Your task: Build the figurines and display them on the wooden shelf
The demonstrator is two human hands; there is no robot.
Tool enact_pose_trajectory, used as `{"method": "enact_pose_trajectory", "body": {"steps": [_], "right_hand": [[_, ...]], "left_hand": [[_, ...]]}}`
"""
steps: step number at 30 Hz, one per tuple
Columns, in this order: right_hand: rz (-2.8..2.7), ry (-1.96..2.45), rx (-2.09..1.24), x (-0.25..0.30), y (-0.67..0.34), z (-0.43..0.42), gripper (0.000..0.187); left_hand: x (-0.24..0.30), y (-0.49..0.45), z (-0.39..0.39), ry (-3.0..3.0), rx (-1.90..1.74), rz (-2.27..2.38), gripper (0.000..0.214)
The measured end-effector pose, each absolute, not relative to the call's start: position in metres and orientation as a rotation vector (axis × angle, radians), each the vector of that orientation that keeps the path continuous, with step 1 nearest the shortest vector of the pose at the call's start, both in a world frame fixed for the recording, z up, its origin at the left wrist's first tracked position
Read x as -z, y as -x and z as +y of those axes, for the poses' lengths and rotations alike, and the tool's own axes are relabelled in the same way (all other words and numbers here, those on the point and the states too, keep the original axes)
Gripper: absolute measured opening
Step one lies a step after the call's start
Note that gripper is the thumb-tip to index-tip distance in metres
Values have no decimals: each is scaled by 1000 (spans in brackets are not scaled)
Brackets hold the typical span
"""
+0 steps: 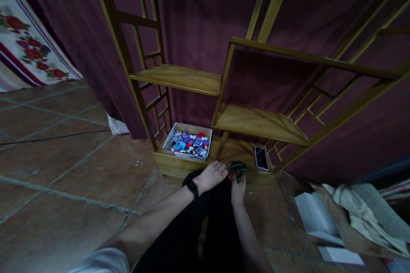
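My left hand (pixel 212 175) and my right hand (pixel 238 187) meet low in front of a wooden shelf unit (pixel 256 121). Both pinch a small dark green object (pixel 237 167), which looks like a crumpled cloth or figure; I cannot make out what it is. A black band sits on my left wrist. Just behind the hands, on the shelf's bottom board, stands a white box (pixel 188 140) filled with several small colourful pieces in blue, red and white. A phone (pixel 261 158) with a pale rim lies flat on the same board, to the right of the hands.
Dark red curtains hang behind the shelf. Brown floor tiles spread to the left, crossed by a black cable (pixel 54 137). White boxes (pixel 315 218) and crumpled beige paper (pixel 361 217) lie at the lower right. A floral cloth (pixel 28 47) hangs at the upper left.
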State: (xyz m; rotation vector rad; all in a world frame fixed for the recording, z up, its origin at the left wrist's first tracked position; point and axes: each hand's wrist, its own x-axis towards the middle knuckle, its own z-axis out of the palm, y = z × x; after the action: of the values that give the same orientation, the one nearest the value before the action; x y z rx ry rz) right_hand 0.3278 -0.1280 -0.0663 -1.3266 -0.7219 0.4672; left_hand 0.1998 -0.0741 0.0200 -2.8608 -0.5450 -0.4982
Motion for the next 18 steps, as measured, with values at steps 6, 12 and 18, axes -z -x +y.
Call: {"method": "enact_pose_trajectory", "body": {"steps": [6,12,18], "right_hand": [[-671,1315,-512,81,-326,-122,29],[-696,1327,-517,87,-328,-114,26],[-683,1303,-624,90,-329,-108,29]], "left_hand": [[8,-192,-63,2938,497,-616,26],[11,-194,-58,3042,684,-749,35],[6,-198,-47,3220,781,-1031,22]]}}
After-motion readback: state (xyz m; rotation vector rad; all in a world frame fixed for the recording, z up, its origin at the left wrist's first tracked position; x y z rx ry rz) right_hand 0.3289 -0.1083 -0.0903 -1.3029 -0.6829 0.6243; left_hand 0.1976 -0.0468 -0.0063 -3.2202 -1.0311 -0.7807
